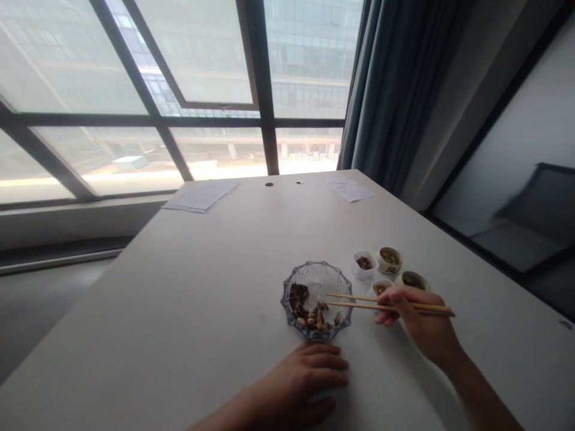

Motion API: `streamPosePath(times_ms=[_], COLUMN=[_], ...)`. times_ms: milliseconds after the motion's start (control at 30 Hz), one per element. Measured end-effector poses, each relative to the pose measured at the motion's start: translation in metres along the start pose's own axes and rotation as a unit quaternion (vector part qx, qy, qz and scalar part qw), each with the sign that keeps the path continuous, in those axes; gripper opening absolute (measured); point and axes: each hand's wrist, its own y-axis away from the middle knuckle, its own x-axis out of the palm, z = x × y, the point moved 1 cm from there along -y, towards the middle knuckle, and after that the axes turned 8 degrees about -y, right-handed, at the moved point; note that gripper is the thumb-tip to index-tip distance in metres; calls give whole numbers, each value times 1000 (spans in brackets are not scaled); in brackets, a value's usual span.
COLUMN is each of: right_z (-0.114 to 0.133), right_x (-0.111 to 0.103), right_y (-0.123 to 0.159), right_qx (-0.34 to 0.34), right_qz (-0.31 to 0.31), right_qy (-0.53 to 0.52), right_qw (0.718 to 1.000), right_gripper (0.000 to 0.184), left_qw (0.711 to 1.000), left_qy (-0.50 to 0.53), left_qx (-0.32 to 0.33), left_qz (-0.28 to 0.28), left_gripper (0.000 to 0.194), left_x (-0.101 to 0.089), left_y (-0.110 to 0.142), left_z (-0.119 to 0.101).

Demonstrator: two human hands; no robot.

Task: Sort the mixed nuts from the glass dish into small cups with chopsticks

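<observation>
Pale wooden chopsticks (368,304) are clamped in the right hand's (415,320) fingers, their tips slightly apart over the glass bowl (318,275). The bowl sits near the middle of the white table (215,287), with dark pieces (299,294) at its left and brown and tan pieces (317,318) along its near side. The left hand (309,374) lies on the table just beside the bowl's near rim, fingers a little apart, holding nothing. Right of the bowl are two white cups (364,273) and two round cups (390,261); the right hand partly hides the nearer ones. Papers (202,196) lie at the table's far left.
</observation>
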Motion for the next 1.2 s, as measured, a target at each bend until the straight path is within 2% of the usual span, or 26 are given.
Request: streamPosePath(times_ms=[100, 200, 433, 533, 633, 700, 833, 967, 1100, 1200], right_z=[-7, -12, -14, -5, 5, 7, 6, 12, 14, 13], right_x=[13, 17, 19, 7, -14, -26, -34, -26, -8, 9], right_y=[3, 5, 7, 4, -3, -7, -10, -1, 10, 17], right_qx=[20, 35, 37, -6, -73, -94, -92, -101, -25, 29], right_qz=[32, 32, -47, -130, -265, -306, -295, -291, -168, -94], right_qy=[2, 4, -10, 7, 55, 68, 48, 70, 54, 41], right_qw=[999, 999, 998, 991, 960, 945, 950, 949, 984, 994], right_gripper=[43, 44, 49, 49, 47, 47, 46, 46, 50, 50], left_qw=[1000, 1000, 1000, 1000, 1000, 1000, 1000, 1000, 1000, 1000], left_qy=[1, 4, 5, 7, 8, 7, 11, 13, 13, 13], left_qx=[3, 6, 6, 8, 9, 4, 1, 2, 3, 2], left_qz=[-4, -7, -6, -8, -8, -7, -4, -4, -7, -7], left_gripper=[41, 41, 41, 41, 43, 44, 44, 43, 42, 41], left_x=[1, 1, 1, 0, 0, -1, -1, -1, -1, -2], left_y=[1, 1, 2, 2, 2, 2, 2, 1, 0, -1], left_z=[0, 1, 1, 1, 1, 0, 0, -1, -1, -2])
